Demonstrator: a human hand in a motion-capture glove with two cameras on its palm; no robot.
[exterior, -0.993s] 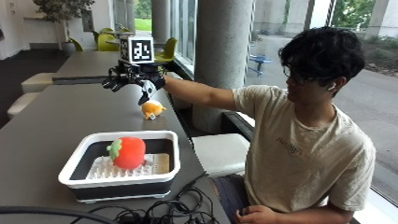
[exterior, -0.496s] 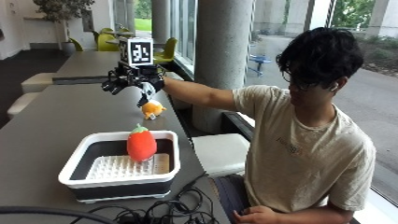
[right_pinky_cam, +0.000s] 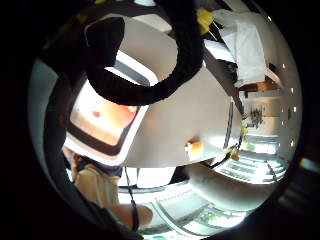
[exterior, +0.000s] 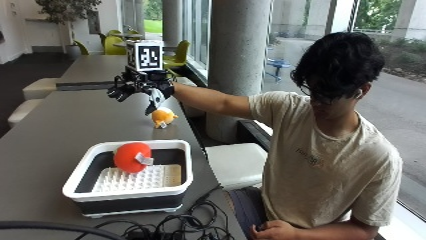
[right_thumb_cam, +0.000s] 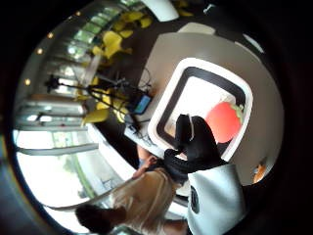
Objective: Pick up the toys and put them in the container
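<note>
From the outside view, the gloved right hand (exterior: 141, 89) hung above the desk (exterior: 53, 130) with fingers relaxed and holding nothing, just above and beside the small orange toy (exterior: 162, 117) — a position that suggested a reach for it. The red toy (exterior: 132, 156) already lay inside the white container (exterior: 126, 187), near its far wall, so that part of the job looked done

In the little finger side palm view, the orange toy (right_pinky_cam: 194, 148) sat alone on the desk, well apart from the container (right_pinky_cam: 107, 120)

In the thumb side palm view, the container (right_thumb_cam: 200, 105) held the red toy (right_thumb_cam: 223, 121) against one wall — the orange one barely showed at the edge
</note>
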